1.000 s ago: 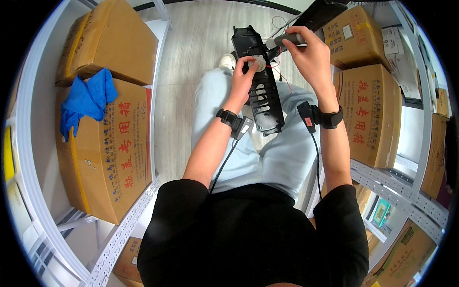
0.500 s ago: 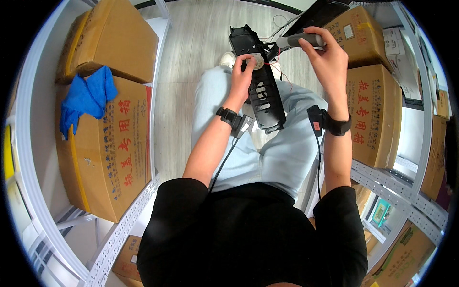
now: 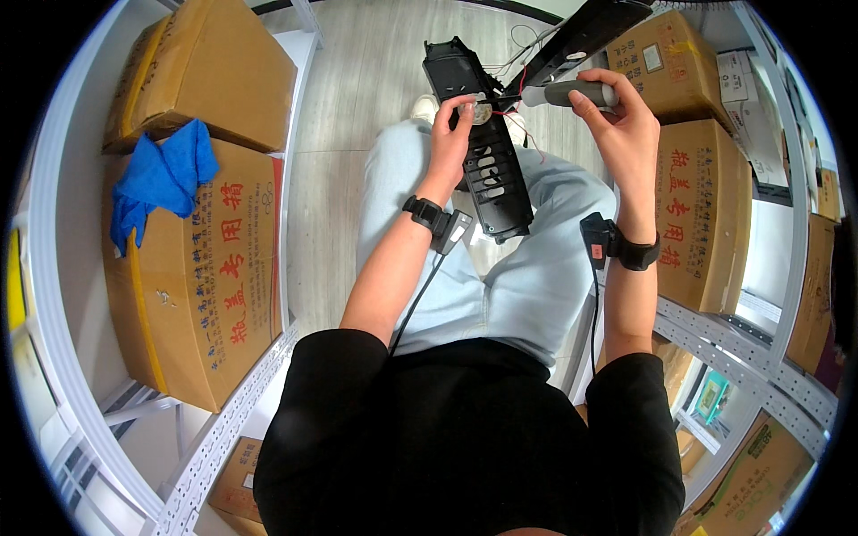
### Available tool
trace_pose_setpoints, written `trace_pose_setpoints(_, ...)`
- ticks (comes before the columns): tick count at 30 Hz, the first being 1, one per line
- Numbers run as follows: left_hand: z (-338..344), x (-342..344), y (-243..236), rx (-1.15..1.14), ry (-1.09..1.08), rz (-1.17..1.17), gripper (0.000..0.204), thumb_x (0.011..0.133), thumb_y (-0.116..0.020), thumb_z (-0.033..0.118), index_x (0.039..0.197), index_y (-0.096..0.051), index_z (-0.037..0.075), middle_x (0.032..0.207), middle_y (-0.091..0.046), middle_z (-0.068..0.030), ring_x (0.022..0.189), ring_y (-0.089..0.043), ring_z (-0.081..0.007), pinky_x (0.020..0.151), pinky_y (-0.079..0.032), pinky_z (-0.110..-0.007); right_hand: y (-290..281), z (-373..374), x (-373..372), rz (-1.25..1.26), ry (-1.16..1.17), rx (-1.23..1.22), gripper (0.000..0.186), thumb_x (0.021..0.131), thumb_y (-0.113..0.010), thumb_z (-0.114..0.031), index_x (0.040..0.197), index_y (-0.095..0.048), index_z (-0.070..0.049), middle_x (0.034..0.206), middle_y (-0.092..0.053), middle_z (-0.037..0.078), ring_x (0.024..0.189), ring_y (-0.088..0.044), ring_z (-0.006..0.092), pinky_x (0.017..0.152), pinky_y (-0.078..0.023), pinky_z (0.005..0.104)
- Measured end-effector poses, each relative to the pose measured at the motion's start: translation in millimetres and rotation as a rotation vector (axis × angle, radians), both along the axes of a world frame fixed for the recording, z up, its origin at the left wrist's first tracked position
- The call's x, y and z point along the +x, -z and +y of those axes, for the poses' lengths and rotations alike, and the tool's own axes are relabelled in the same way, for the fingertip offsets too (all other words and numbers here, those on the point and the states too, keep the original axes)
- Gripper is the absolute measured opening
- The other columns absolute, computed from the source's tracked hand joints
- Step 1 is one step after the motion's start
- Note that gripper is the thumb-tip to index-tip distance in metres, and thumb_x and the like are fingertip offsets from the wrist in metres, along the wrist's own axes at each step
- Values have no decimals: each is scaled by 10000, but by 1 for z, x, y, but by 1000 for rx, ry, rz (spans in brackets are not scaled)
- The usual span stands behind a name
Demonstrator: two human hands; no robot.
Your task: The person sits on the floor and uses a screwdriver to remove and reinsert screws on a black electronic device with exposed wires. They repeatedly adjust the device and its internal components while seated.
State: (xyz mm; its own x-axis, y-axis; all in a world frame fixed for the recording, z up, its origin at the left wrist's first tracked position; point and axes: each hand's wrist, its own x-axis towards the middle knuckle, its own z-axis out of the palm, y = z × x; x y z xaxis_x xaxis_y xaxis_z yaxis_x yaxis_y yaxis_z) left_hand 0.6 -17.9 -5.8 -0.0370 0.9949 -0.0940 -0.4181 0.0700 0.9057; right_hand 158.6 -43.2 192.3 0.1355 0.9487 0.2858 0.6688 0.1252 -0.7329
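A long black plastic housing (image 3: 502,201) with slots lies lengthwise across my lap. At its upper middle sits a round pale disc-shaped part (image 3: 483,114) with thin red wires by it. The fingers of my left hand (image 3: 450,141) are pinched at the edge of this disc, hiding part of it. My right hand (image 3: 627,121) grips a screwdriver (image 3: 572,94) by its grey handle. Its dark shaft points left, with the end close to the disc and my left fingertips. Whether the tip touches anything is too small to tell.
A second long black panel (image 3: 581,40) leans beyond the housing, with wires between them. Shelves with cardboard boxes (image 3: 201,268) flank me on the left, and more boxes (image 3: 702,214) on the right. A blue cloth (image 3: 165,179) drapes over a left box. Cabled devices are strapped to both wrists.
My right hand and the screwdriver have moved slightly down and to the right. The housing has shifted a little up and left. My left hand stays at the disc.
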Motion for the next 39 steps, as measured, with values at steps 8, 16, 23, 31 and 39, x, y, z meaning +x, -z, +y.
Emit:
trace_pose_setpoints(8,2,2,6,10,8,12,168,962,-597,175,1064,-638,49,1043,-621,-12,998,-544,-110,896,-423,-262,1,-1,2,4,3,17,275,812,-763,-155,1073,-689,-110,747,-643,5,669,-571,51,594,-453,201)
trace_pose_setpoints(16,-3,-2,-1,-100,123,-183,217,935,-629,155,1141,-612,90,1071,-610,-17,997,-555,-107,853,-457,-261,0,0,0,23,6,6,273,812,-759,-144,1072,-691,-99,780,-660,19,694,-586,60,624,-469,198)
trace_pose_setpoints(23,1,2,9,-48,67,-150,183,919,-648,146,1067,-629,41,1060,-615,-29,957,-569,-113,857,-459,-258,1,-1,1,90,-12,9,275,815,-753,-130,1078,-688,-85,800,-676,36,745,-640,70,651,-497,206)
trace_pose_setpoints(31,4,3,18,-15,18,-43,211,925,-658,203,1062,-657,43,1085,-609,-55,1023,-546,-149,915,-425,-281,4,-2,9,76,12,-5,268,815,-757,-134,1070,-689,-87,760,-681,17,743,-647,61,637,-484,197)
trace_pose_setpoints(39,3,2,19,-32,32,-57,251,928,-662,241,1083,-655,43,1096,-612,-45,1016,-544,-139,907,-426,-274,4,-4,9,123,-25,-6,272,815,-757,-128,1073,-684,-86,789,-684,19,747,-640,56,633,-470,187)
